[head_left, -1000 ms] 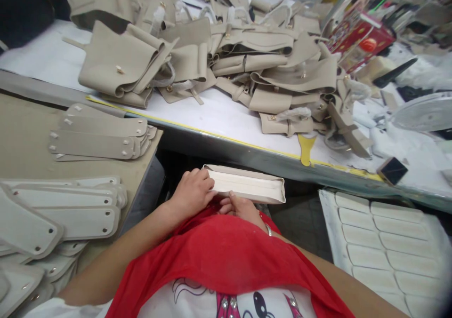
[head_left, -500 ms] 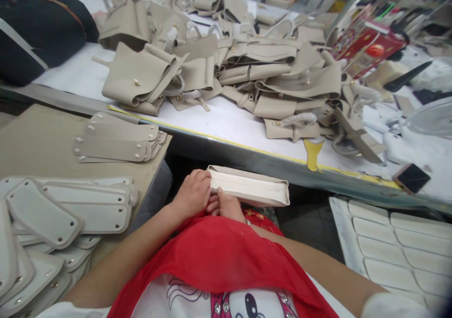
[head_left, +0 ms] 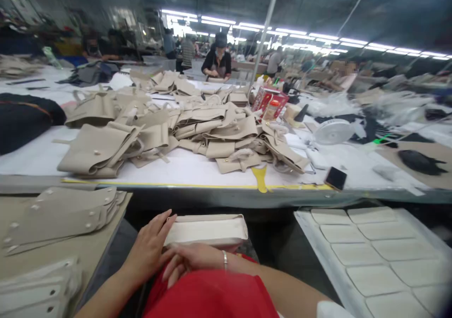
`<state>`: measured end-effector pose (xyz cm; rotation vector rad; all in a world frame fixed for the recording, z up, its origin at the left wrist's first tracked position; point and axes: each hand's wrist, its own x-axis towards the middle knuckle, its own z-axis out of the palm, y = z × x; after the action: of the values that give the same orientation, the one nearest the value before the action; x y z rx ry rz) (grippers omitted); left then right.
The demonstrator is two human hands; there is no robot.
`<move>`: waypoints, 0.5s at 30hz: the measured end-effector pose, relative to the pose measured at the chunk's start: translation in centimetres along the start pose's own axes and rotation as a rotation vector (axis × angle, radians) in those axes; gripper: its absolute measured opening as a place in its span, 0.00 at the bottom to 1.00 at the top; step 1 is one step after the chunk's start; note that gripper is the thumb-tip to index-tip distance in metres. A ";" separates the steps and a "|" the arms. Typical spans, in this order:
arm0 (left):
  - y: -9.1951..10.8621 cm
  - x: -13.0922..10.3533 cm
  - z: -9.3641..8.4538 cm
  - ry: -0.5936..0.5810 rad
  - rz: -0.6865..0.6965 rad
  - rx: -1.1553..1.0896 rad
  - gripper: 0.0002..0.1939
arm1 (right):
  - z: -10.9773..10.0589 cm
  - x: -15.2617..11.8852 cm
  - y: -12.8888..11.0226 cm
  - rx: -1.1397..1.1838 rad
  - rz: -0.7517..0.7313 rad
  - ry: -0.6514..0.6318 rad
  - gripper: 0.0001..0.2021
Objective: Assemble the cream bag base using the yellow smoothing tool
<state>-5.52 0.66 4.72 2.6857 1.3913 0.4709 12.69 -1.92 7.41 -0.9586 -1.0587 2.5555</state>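
**Below the table's near edge: folded panel held on the lap**

Head view: on the lap, just under the near edge of the long white worktable (head_left: pixel 219 170), lies a cream folded leather panel (head_left: pixel 206 230). Left hand (head_left: pixel 148 252) flat against its left end, fingers spread. Right hand (head_left: pixel 192 260) resting along its near edge, fingers loosely together, pinching nothing. Judged a holding-and-aligning step; next calls for a firmer grip on both ends. Beige bag pieces (head_left: pixel 197 130) heaped mid-table, well apart.

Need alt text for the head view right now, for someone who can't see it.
Both hands, the left hand and right hand, rest against a long cream folded piece in the person's lap, below a white table piled with beige bag parts; people work behind.
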 end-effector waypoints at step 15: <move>10.7 10.0 2.7 -0.507 0.182 -0.115 0.46 | -25.1 -14.1 -9.8 -0.974 0.323 1.555 0.20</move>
<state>9.09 2.72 6.74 2.5896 0.9548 -0.1179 39.10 13.09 7.83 -2.6553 -1.4080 0.4994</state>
